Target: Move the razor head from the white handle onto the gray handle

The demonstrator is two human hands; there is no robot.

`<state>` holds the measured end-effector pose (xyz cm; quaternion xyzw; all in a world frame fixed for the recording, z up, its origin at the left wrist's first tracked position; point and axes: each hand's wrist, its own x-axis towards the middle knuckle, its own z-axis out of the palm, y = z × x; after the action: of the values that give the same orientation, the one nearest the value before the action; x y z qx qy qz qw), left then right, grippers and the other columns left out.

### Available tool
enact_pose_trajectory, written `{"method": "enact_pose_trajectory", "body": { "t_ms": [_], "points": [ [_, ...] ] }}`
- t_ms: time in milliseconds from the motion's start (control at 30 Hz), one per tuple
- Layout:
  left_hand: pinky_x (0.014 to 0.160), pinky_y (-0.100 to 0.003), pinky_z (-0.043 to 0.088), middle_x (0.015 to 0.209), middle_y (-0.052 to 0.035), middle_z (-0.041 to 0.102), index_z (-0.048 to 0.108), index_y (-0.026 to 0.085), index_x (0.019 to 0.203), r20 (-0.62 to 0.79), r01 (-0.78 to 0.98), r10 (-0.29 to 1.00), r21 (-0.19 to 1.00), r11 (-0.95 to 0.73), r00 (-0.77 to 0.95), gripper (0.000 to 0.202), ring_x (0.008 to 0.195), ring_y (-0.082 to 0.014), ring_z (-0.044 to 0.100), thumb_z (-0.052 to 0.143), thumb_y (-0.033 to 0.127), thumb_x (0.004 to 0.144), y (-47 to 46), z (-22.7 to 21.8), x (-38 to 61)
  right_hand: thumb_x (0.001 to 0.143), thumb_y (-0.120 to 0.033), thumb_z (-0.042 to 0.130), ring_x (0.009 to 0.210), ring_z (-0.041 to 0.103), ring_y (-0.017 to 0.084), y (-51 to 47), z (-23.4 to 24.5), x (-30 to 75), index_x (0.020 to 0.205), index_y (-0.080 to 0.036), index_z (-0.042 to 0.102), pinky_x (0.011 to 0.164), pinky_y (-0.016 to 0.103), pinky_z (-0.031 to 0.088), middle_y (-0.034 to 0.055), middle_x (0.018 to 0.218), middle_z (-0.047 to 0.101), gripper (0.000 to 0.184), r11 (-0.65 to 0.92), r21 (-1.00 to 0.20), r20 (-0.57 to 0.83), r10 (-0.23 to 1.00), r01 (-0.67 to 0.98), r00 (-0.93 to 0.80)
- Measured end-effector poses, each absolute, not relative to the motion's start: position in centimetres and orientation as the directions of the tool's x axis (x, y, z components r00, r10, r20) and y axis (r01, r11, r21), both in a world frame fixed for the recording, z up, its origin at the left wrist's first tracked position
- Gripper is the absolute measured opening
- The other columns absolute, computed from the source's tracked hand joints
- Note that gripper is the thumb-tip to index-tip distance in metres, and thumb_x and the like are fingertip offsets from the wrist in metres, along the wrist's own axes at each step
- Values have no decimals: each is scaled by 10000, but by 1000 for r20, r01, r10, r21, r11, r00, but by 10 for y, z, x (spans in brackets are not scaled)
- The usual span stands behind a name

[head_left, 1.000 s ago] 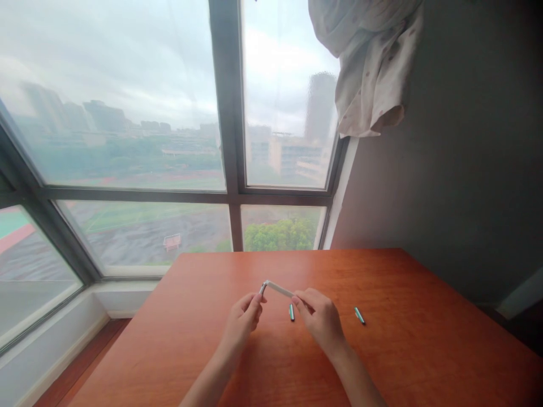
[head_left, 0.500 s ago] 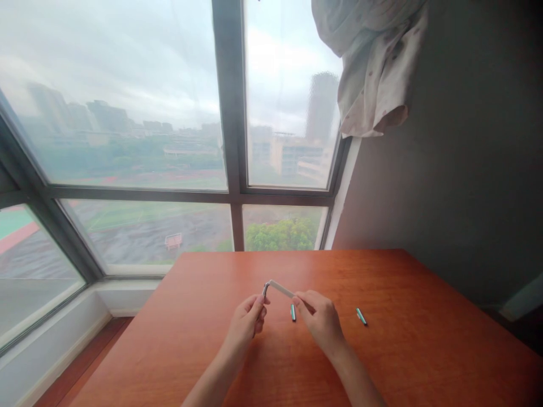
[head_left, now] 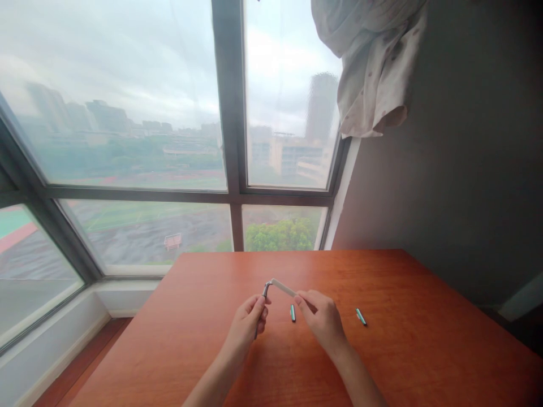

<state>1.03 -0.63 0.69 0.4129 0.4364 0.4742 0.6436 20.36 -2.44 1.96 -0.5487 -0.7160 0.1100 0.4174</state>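
Observation:
My left hand (head_left: 251,317) is closed around a slim, dark metallic razor handle (head_left: 266,289), whose bent upper end sticks up past the thumb. In my right hand (head_left: 320,317), thumb and fingers pinch a pale, slender stick (head_left: 283,286), perhaps a small brush; its exact kind is unclear. The stick's far end meets or nearly meets the handle's tip, and I cannot tell whether they touch. Below the stick, a small teal and dark razor cartridge (head_left: 292,313) lies on the table. A second razor cartridge (head_left: 361,316) lies to the right of my right hand.
The reddish-brown wooden table (head_left: 203,362) spreads under both hands. Its far edge runs up to large windows with a grey frame (head_left: 231,113). A bunched curtain (head_left: 373,73) hangs at the upper right beside a dark wall (head_left: 458,169).
The pale stick's far end and the handle's tip have shifted slightly to the right. Both hands stay almost in place, and the cartridges have not moved.

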Motion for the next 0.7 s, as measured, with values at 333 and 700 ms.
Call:
{"method": "enact_pose_trajectory", "body": {
  "t_ms": [333,700],
  "points": [
    [418,-173,148,532,79,452,581,151,780,-147,-280,976,941,188,161,494,379,-15,314,688,618,657,-10,11,11,950,-367,457,614,567,145,-25,21,205,833,-202,717,593,224,359,24,680,641,330,373,-606,469,881,702,-63],
    [422,-171,153,536,79,454,583,145,783,-157,-295,975,935,198,159,512,386,-14,316,694,628,652,-11,8,11,951,-374,454,613,581,142,-26,21,204,859,-211,728,603,215,371,27,669,653,331,359,-574,483,874,736,-49]
  ]
}}
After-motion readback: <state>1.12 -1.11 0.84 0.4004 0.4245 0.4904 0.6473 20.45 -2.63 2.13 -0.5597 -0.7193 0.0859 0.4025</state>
